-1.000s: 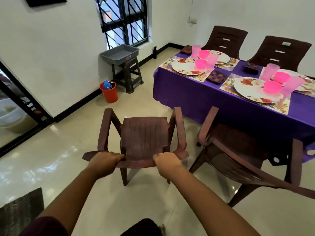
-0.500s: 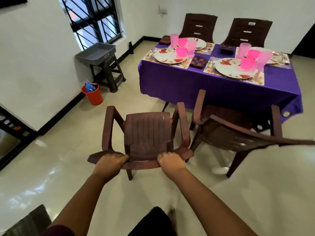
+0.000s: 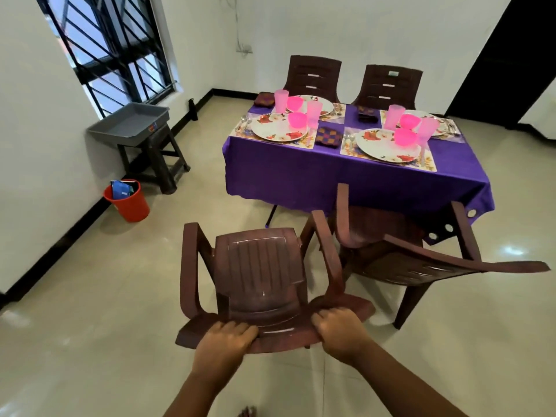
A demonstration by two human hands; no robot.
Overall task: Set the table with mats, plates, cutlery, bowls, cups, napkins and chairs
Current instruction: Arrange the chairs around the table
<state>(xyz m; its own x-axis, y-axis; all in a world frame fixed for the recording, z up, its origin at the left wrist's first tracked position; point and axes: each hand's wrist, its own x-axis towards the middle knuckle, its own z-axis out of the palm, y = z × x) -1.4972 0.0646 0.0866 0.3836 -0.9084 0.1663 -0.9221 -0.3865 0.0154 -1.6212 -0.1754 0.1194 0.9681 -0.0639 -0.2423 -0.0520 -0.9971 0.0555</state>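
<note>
Chair (image 3: 258, 275) backrest – under both hands' fingers (image 3: 233, 328)

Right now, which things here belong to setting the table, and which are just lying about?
Part of the job: held chair, gripped by left hand and right hand; second chair; two far chairs; table; mats; plates; bowls; cups; napkins.

Lying about: red bucket; grey tray; stool.
</note>
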